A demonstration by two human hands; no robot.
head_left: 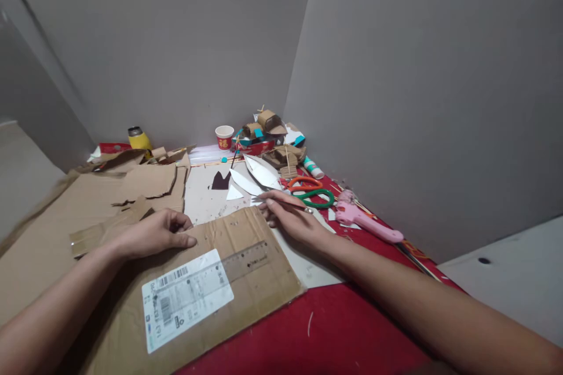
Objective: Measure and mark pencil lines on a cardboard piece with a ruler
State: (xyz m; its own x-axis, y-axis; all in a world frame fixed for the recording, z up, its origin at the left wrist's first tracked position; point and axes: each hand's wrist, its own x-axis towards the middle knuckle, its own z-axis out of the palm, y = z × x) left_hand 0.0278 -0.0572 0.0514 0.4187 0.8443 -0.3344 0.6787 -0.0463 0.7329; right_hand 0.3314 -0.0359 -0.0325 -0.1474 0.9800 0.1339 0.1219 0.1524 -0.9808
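Observation:
A piece of brown cardboard [264,281] lies tilted in front of me, with a white shipping label [189,299] stuck on it. Across the label and the cardboard rests a clear ruler [244,261]. My left hand [160,233] is closed at the far left edge of this piece, thumb on top and fingers curled at the edge. At its far right corner is my right hand [292,217], holding a slim dark pencil [288,204] whose tip points left. Its lower fingers touch or nearly touch the cardboard edge; I cannot tell which.
Scissors with green [323,198] and orange handles and a pink glue gun [369,222] lie to the right. White paper cutouts [264,173], a paper cup [224,137] and a cardboard model [259,129] sit farther back. More cardboard [57,217] covers the left side of the red tabletop [329,328].

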